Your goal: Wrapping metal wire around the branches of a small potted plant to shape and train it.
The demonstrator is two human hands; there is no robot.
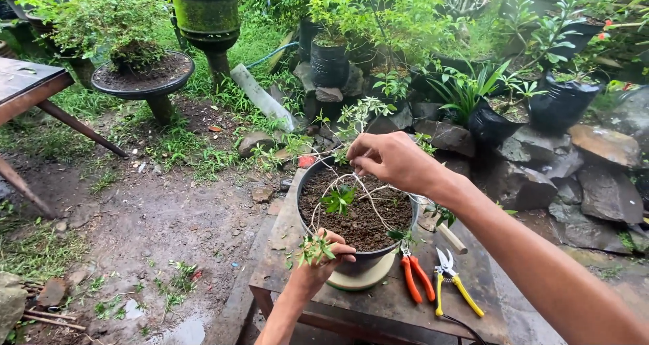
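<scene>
A black round pot [378,256] full of dark soil stands on a pale turntable disc [362,282] on a wooden table [284,250]. A thin pale-stemmed small tree [338,199] with a few green leaves grows in it. My left hand [321,264] pinches a leafy branch tip at the pot's near rim. My right hand [392,161] hovers above the pot, fingers closed on the top of the thin stems.
Orange-handled pliers [416,277] and yellow-handled shears [453,284] lie on the table right of the pot. Black nursery bags with plants, rocks and a mossy stone pedestal stand behind. A wooden bench corner [27,81] is at far left; muddy ground lies between.
</scene>
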